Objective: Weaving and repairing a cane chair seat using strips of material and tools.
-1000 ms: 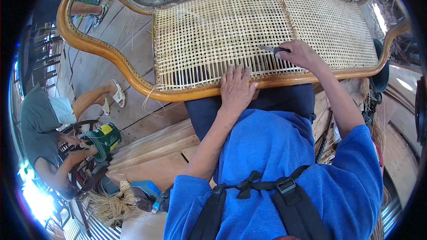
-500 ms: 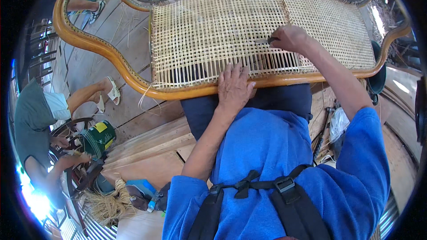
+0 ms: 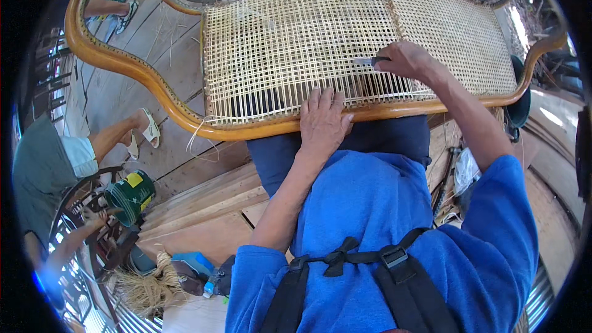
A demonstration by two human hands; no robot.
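Across my lap lies a curved wooden seat frame (image 3: 246, 132) with a woven cane panel (image 3: 296, 37) inside it. Near the front edge the weave is looser, with long strands and wider gaps. My left hand (image 3: 324, 116) rests flat on the front rail, its fingers stretched onto the cane and holding nothing. Closed around a dark handle, my right hand (image 3: 404, 61) holds a knife (image 3: 365, 61) above the panel, right of the middle. Its pale blade points left, low over the strands; whether it touches them I cannot tell.
At the left, a co-worker in grey (image 3: 40, 157) reaches toward a green bucket (image 3: 132, 196). A bundle of cane strands (image 3: 145, 283) lies below, beside stacked wooden boards (image 3: 203, 203). A clear plastic bag (image 3: 465, 172) lies to my right, near a dark green container (image 3: 518, 111).
My right hand has shifted slightly down, and more of the blade shows. My left hand stays on the rail. The co-worker's arms have moved, and the whole view has shifted a little.
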